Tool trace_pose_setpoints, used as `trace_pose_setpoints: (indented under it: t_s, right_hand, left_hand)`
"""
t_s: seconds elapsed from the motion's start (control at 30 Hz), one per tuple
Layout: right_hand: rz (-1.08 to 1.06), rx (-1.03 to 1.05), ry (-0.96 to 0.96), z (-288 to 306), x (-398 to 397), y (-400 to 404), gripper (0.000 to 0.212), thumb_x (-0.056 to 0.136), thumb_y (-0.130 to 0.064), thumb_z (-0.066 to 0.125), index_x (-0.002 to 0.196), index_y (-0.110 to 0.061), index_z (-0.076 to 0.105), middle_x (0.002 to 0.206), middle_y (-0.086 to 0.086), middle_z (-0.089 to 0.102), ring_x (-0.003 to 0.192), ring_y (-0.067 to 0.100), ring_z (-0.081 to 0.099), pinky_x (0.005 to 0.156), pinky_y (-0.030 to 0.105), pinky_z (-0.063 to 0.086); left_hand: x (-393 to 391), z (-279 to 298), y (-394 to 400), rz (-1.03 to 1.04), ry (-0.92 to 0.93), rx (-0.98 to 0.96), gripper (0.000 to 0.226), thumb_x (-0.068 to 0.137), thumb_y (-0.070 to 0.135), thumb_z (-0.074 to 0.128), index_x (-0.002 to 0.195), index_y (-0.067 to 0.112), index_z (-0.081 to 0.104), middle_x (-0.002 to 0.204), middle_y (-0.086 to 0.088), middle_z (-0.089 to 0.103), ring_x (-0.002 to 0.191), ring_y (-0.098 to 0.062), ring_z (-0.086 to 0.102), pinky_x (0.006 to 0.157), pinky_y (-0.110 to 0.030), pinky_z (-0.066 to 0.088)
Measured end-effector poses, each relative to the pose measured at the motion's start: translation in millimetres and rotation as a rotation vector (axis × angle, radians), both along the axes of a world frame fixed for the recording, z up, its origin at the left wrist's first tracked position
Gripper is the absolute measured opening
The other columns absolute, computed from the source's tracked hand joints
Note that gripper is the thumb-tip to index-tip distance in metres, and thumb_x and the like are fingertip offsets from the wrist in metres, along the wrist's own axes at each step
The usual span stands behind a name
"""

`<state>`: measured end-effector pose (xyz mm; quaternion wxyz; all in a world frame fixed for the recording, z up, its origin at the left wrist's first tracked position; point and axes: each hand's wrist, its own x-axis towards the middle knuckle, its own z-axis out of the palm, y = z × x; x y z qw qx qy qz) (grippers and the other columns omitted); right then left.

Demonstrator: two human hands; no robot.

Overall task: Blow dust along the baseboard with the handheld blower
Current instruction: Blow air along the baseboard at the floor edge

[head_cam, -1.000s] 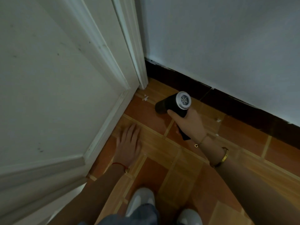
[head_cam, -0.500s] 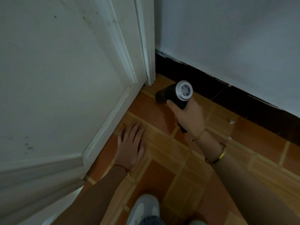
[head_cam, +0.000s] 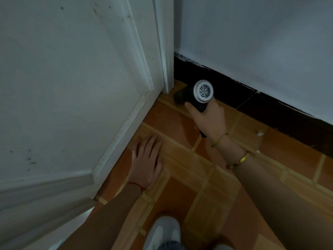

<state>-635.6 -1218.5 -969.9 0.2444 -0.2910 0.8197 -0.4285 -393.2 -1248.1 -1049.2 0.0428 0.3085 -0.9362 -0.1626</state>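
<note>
Right hand (head_cam: 209, 121) wrapped round the handle of the black handheld blower (head_cam: 195, 95), nozzle aimed into the corner where dark baseboard (head_cam: 252, 98) meets white door (head_cam: 72, 87), left hand (head_cam: 146, 164) flat on the tiled floor (head_cam: 198, 186) beside the door's bottom edge, fingers (head_cam: 151, 143) pressed together, arm straight

The handheld blower (head_cam: 193, 95) was a compact black unit with a round silver rear grille facing the camera and its nozzle directed toward the corner where the door frame met the wall. It was held just above the tiled floor, its handle enclosed in the right hand (head_cam: 210, 120). The baseboard (head_cam: 270, 107) was a dark, near-black strip running along the foot of the white wall, directly behind the blower.
</note>
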Motion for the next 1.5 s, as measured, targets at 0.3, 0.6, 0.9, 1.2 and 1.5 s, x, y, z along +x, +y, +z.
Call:
trace_pose_setpoints:
  t_s: [0.3, 0.6, 0.9, 1.2, 1.5]
  right_hand:
    - [0.09, -0.02, -0.048, -3, 14, -11, 0.039, 0.086, -0.041, 0.068, 0.11, -0.013, 0.055, 0.08, 0.001, 0.066, 0.053, 0.01, 0.06, 0.061, 0.023, 0.051]
    - [0.157, -0.047, -0.125, 0, 17, -25, 0.031, 0.088, -0.037, 0.067, 0.105, -0.016, 0.051, 0.064, -0.007, 0.058, 0.035, 0.006, 0.055, 0.042, 0.014, 0.043]
    - [0.387, -0.002, -0.321, 5, 23, -17, 0.029, 0.091, -0.031, 0.065, 0.068, -0.02, 0.05, 0.047, 0.0, 0.056, 0.033, 0.012, 0.052, 0.042, 0.026, 0.046]
    - [0.327, -0.046, -0.268, 4, 22, -16, 0.019, 0.09, -0.03, 0.067, 0.08, -0.026, 0.051, 0.056, -0.004, 0.058, 0.038, 0.005, 0.052, 0.047, 0.022, 0.047]
    - [0.238, -0.001, -0.181, -2, 24, 0, 0.014, 0.088, -0.038, 0.067, 0.088, -0.029, 0.056, 0.061, -0.011, 0.057, 0.046, 0.001, 0.053, 0.059, 0.028, 0.05]
  left_hand:
    - [0, 1, 1, 0.005, -0.023, 0.0, 0.053, 0.1, 0.032, 0.031, 0.148, 0.012, 0.041, 0.153, -0.009, 0.042, 0.142, -0.026, 0.034, 0.118, -0.057, 0.019]
    - [0, 1, 1, 0.0, -0.028, 0.003, 0.053, 0.1, 0.031, 0.033, 0.15, 0.012, 0.038, 0.154, -0.007, 0.039, 0.143, -0.026, 0.034, 0.117, -0.058, 0.02]
    - [0, 0, 1, 0.003, -0.012, 0.0, 0.053, 0.1, 0.03, 0.035, 0.15, 0.012, 0.038, 0.155, -0.008, 0.038, 0.144, -0.026, 0.032, 0.118, -0.056, 0.018]
    - [-1, 2, 2, -0.006, -0.031, -0.022, 0.053, 0.1, 0.03, 0.035, 0.149, 0.011, 0.04, 0.153, -0.009, 0.04, 0.143, -0.026, 0.033, 0.12, -0.053, 0.014]
    - [-1, 2, 2, 0.013, -0.034, -0.023, 0.054, 0.099, 0.031, 0.033, 0.148, 0.011, 0.04, 0.151, -0.01, 0.043, 0.14, -0.028, 0.037, 0.119, -0.055, 0.017]
